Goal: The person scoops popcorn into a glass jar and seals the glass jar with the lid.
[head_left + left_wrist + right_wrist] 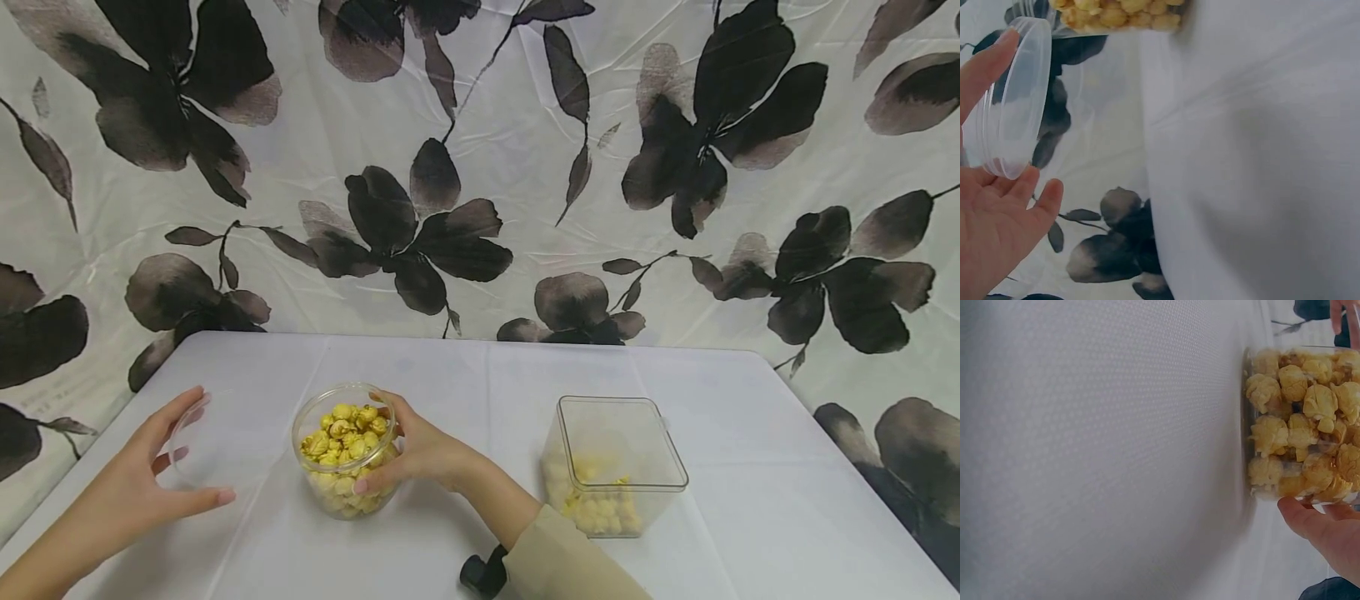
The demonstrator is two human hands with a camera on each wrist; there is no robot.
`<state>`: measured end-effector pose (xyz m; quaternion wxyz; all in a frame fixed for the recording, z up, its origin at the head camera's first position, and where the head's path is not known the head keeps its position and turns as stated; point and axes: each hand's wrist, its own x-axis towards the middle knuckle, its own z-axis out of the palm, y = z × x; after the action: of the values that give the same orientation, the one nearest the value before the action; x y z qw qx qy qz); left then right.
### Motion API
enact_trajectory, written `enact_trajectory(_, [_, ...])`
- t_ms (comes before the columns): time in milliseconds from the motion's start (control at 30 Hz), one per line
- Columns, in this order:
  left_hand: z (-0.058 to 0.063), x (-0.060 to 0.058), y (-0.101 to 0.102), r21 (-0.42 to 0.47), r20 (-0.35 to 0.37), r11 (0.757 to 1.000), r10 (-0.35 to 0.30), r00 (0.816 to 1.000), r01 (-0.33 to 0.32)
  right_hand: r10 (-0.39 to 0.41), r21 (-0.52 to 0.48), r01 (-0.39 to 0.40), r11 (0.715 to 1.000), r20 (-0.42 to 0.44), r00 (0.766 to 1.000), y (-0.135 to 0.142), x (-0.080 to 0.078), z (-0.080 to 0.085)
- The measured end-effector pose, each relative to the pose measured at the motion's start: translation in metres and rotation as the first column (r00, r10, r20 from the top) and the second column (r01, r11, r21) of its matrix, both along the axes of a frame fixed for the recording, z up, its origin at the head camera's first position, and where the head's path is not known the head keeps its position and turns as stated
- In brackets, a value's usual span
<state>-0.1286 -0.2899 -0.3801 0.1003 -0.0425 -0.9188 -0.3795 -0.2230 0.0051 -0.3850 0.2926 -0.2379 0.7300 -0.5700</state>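
My left hand point(138, 492) pinches a clear round lid point(1019, 100) by its rim between thumb and fingers, the lid tilted on edge. It is held to the left of an uncapped clear round jar point(343, 498). Yellow popcorn point(347, 435) fills most of that jar. Around the jar's right side curl the fingers and thumb of my right hand point(423, 450), the far fingers partly hidden behind it. In the right wrist view, a fingertip presses the jar wall near its base.
A clear square container point(626, 446) with some popcorn in its lower part stands to the right on the white-covered table point(450, 375). A small black object point(480, 575) shows beside the right sleeve point(566, 558). Behind the table hangs a flower-patterned cloth point(525, 167).
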Motion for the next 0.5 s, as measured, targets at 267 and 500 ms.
enact_trajectory(267, [0.018, -0.002, 0.006, 0.059, -0.136, 0.996, -0.065, 0.989, 0.073, 0.007, 0.005, -0.007, 1.0, -0.004, 1.0, 0.0, 0.0, 0.0])
enact_trajectory(500, [0.032, -0.008, 0.022, 0.154, -0.275, 0.969, -0.146, 0.95, 0.193, 0.009, 0.004, -0.009, 1.0, -0.004, 1.0, 0.0, 0.0, -0.001])
